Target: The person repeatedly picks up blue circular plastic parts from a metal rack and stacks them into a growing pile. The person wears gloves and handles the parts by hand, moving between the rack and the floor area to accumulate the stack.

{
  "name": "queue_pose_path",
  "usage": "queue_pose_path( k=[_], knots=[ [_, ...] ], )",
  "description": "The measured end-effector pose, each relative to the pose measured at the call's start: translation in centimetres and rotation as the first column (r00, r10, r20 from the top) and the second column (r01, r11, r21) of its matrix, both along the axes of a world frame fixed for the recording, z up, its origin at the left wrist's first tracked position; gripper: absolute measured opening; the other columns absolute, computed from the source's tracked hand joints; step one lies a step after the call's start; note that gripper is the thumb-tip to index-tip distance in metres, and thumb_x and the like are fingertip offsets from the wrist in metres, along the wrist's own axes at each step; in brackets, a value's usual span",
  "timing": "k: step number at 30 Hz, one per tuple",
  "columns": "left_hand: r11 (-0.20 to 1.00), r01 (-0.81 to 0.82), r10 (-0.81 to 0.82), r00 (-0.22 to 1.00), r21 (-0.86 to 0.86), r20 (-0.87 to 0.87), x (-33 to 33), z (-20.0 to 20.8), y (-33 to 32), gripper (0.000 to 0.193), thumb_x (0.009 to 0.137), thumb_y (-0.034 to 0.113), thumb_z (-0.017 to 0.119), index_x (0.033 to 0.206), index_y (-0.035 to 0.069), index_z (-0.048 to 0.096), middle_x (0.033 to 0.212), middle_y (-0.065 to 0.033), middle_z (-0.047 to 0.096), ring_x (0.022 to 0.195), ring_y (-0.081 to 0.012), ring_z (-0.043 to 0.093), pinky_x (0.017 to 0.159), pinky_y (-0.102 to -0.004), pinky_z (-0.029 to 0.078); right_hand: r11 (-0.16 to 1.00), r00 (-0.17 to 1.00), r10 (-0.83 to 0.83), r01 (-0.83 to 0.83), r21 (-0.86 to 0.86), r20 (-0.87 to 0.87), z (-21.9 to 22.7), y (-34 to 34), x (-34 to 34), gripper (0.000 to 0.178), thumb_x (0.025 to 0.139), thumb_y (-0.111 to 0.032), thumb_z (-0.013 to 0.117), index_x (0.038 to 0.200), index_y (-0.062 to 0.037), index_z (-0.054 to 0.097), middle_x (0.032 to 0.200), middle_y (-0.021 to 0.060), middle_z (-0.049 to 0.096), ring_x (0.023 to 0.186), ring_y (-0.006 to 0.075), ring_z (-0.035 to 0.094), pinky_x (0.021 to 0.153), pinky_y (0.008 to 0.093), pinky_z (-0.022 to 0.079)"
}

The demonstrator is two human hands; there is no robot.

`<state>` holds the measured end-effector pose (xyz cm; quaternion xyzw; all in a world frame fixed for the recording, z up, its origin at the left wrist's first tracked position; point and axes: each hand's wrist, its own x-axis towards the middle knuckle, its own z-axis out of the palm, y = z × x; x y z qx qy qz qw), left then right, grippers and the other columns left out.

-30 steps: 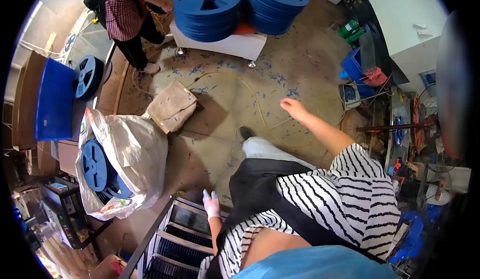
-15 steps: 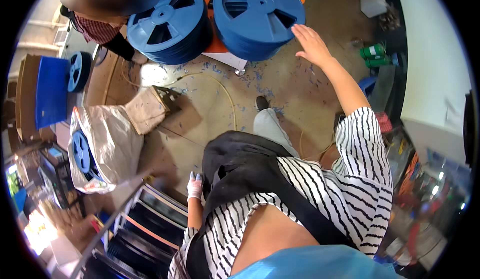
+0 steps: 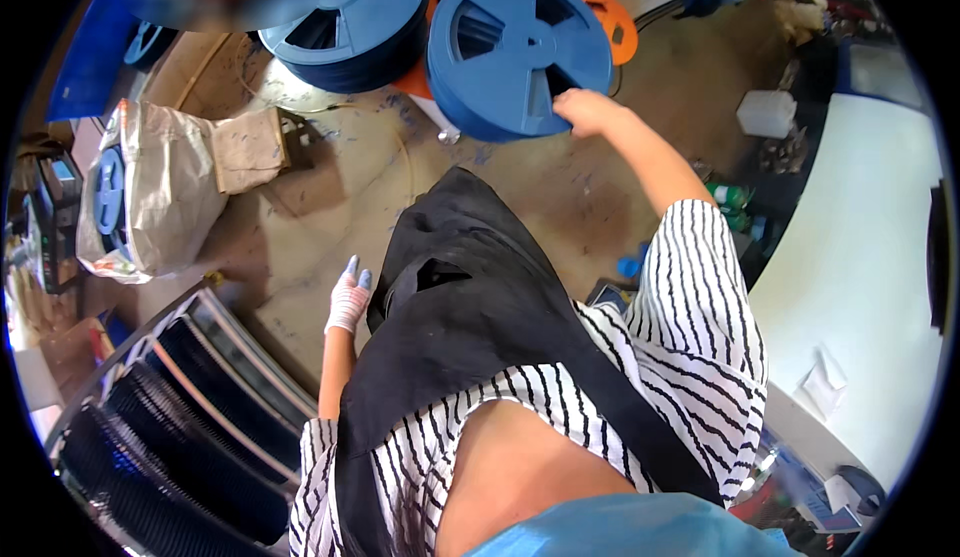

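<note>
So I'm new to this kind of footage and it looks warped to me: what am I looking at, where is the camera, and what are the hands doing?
The camera sits on a person's head and looks down through a fisheye lens, so straight edges bend. You see their striped shirt and black apron from above. Their right hand reaches forward and touches the rim of a large blue reel stacked on an orange stand; whether it grips is unclear. A second blue reel stack stands beside it. The left hand, in a white glove, hangs empty at their side near a metal rack. On the concrete floor lies a plastic bag holding another reel.
</note>
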<state>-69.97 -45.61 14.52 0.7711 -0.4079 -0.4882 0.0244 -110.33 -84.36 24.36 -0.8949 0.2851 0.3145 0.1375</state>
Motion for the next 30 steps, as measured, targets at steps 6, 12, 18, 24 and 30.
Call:
queue_pose_path(
  k=[6, 12, 18, 24, 30],
  knots=[
    [0.887, -0.417, 0.390, 0.907, -0.198, -0.161, -2.2, -8.5, 2.7, 0.051, 0.095, 0.024, 0.054, 0.141, 0.006, 0.040, 0.132, -0.0180, 0.054, 0.118, -0.0282, 0.055, 0.098, -0.0315, 0.042, 0.990, 0.945, 0.105, -0.071, 0.119, -0.309, -1.0, -2.0, 1.5, 0.065, 0.058, -0.031, 0.086, 0.109, 0.0034, 0.063, 0.118, 0.0181, 0.059, 0.111, 0.0335, 0.056, 0.093, 0.0394, 0.049],
    [0.892, -0.451, 0.452, 0.889, 0.033, -0.077, -8.3, -6.7, 4.1, 0.056, 0.093, 0.031, 0.051, 0.142, 0.007, 0.039, 0.133, -0.0213, 0.052, 0.122, -0.0346, 0.051, 0.101, -0.0366, 0.040, 0.954, 0.799, 0.276, -0.161, 0.253, -0.534, -0.8, -2.8, 4.0, 0.062, 0.060, -0.037, 0.085, 0.108, -0.0002, 0.068, 0.126, 0.0162, 0.053, 0.118, 0.0328, 0.049, 0.095, 0.0397, 0.048],
    [0.808, -0.584, 0.585, 0.779, 0.081, -0.224, -17.6, -6.6, -3.4, 0.061, 0.089, 0.046, 0.052, 0.139, 0.013, 0.042, 0.122, -0.0240, 0.058, 0.116, -0.0388, 0.053, 0.097, -0.0388, 0.041, 0.923, 0.773, 0.377, -0.273, 0.270, -0.510, -0.8, -4.4, 3.0, 0.081, 0.059, -0.033, 0.087, 0.125, 0.0014, 0.055, 0.126, 0.0194, 0.052, 0.120, 0.0332, 0.049, 0.096, 0.0392, 0.047],
    [0.678, -0.735, 0.618, 0.557, 0.018, -0.555, -27.2, -13.2, -16.0, 0.061, 0.092, 0.042, 0.051, 0.141, 0.006, 0.040, 0.136, -0.0206, 0.050, 0.128, -0.0342, 0.046, 0.105, -0.0345, 0.035, 0.866, 0.749, 0.474, -0.300, 0.401, -0.463, -0.3, -6.9, 4.9, 0.085, 0.059, -0.036, 0.087, 0.121, 0.0093, 0.052, 0.123, 0.0238, 0.054, 0.114, 0.0344, 0.054, 0.095, 0.0391, 0.046],
    [0.026, -1.000, 0.625, 0.022, -0.007, -0.780, -27.7, -9.9, -20.8, 0.063, 0.097, 0.042, 0.049, 0.144, 0.003, 0.034, 0.145, -0.0128, 0.040, 0.135, -0.0236, 0.036, 0.111, -0.0313, 0.026, 0.818, 0.448, 0.560, -0.432, 0.379, -0.697, -1.3, -7.0, 5.1, 0.075, 0.061, -0.042, 0.085, 0.121, -0.0022, 0.062, 0.128, 0.0153, 0.056, 0.117, 0.0300, 0.055, 0.094, 0.0383, 0.047]
  ],
)
